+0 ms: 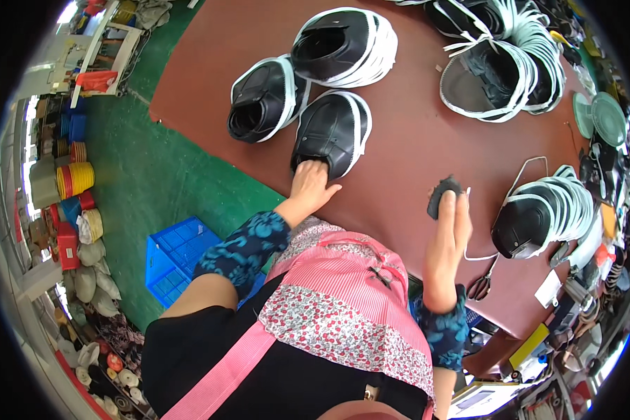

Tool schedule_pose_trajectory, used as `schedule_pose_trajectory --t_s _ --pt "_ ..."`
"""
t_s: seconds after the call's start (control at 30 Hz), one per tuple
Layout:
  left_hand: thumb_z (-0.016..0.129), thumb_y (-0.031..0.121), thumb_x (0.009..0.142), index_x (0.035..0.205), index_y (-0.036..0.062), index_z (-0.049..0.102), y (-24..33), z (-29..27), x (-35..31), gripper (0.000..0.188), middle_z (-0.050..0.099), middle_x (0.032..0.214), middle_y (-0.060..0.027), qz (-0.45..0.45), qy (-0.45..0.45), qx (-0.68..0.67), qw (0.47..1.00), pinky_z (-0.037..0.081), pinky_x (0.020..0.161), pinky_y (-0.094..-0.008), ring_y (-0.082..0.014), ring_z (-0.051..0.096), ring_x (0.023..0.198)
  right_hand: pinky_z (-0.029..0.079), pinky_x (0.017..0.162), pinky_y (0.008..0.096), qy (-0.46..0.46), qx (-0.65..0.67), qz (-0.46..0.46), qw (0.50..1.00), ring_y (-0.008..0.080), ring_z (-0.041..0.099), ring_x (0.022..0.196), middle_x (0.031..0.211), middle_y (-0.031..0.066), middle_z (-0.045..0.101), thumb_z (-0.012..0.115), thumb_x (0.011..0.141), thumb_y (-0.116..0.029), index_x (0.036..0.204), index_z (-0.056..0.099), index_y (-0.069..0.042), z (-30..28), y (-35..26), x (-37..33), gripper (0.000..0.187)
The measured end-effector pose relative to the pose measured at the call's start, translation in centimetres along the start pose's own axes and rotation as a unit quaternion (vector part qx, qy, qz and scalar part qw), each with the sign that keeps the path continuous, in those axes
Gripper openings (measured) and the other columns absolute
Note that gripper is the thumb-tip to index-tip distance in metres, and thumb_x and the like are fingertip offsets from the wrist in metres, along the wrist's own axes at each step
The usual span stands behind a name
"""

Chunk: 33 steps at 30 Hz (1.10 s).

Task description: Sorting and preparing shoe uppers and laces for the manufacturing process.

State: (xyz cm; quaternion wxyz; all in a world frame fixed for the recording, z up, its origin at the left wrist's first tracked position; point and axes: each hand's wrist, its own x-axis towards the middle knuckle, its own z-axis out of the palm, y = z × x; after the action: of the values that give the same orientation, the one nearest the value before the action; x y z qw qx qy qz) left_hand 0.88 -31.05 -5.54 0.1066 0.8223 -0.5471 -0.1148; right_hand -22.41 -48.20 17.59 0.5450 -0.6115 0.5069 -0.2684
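Fingers of my left hand (pixel 311 186) reach into the opening of a black shoe upper (pixel 327 126) with a white edge, curled over its near rim. The thumb sticks out to the right, and the fingertips are hidden inside. Beyond it lie another black upper (pixel 256 101) and a stack of nested uppers (pixel 343 45). Over the table's right half, my right hand (pixel 446 241) is closed on a small dark grey pad (pixel 442 197), its fingers pressed along it. Whether the pad is cloth or foam I cannot tell.
The brown table (pixel 406 133) carries tied bundles of uppers (pixel 484 80) at far right and a corded stack (pixel 539 217) at right. Scissors (pixel 481 287) lie by my right forearm. A blue crate (pixel 182 255) stands on the green floor, left of me.
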Motion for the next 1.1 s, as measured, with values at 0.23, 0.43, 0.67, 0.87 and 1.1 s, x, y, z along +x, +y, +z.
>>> schedule_pose_trajectory --t_s 0.23,0.43,0.67,0.87,1.1 --pt "0.078 0.036 0.099 0.127 -0.0095 0.067 0.9 -1.6 -0.4 0.055 0.071 0.125 -0.0265 -0.14 0.027 -0.288 0.947 0.052 0.104 -0.0507 -0.0431 0.067 0.121 0.043 0.058 0.0289 0.001 -0.077 0.221 0.972 0.0084 0.057 0.067 0.081 -0.0006 0.063 0.064 0.113 -0.039 0.102 0.073 -0.001 -3.6 31.1 -6.1 0.04" --pt "0.053 0.047 0.117 0.14 -0.0143 0.051 -2.9 1.0 1.8 0.065 0.065 0.14 -0.0322 -0.437 0.106 -0.786 0.425 0.056 0.113 -0.0535 -0.0427 0.066 0.133 0.048 0.064 0.0372 -0.119 -0.124 0.105 0.98 0.0154 0.061 0.069 0.075 0.0075 0.064 0.066 0.111 -0.039 0.1 0.074 0.002 0.6 24.0 -3.2 0.043" --pt "0.059 0.041 0.114 0.123 -0.0064 0.062 -0.6 -0.1 2.0 0.048 0.074 0.117 -0.0217 -0.393 0.036 -0.769 0.503 0.063 0.098 -0.0461 -0.033 0.075 0.112 0.055 0.077 0.0535 -0.181 -0.275 -0.226 0.917 0.0444 0.071 0.088 0.091 0.0223 0.072 0.066 0.107 -0.038 0.095 0.073 -0.003 14.9 14.0 5.4 0.038" --pt "0.062 0.036 0.111 0.107 0.0044 0.068 -2.6 2.0 2.1 0.032 0.076 0.103 -0.0143 -0.406 0.063 -0.786 0.461 0.063 0.088 -0.0394 -0.0262 0.076 0.094 0.06 0.078 0.0527 -0.194 -0.38 -0.339 0.839 0.0376 0.076 0.082 0.089 0.015 0.076 0.064 0.105 -0.038 0.089 0.075 -0.01 20.8 15.7 6.6 0.034" --pt "0.062 0.036 0.112 0.121 -0.008 0.064 -2.6 0.4 3.0 0.045 0.075 0.12 -0.026 -0.397 0.058 -0.767 0.501 0.063 0.1 -0.044 -0.0358 0.078 0.114 0.06 0.07 0.0516 -0.131 -0.42 -0.186 0.878 0.0383 0.077 0.08 0.085 0.0145 0.078 0.065 0.105 -0.039 0.093 0.081 -0.012 13.6 18.8 8.4 0.034"
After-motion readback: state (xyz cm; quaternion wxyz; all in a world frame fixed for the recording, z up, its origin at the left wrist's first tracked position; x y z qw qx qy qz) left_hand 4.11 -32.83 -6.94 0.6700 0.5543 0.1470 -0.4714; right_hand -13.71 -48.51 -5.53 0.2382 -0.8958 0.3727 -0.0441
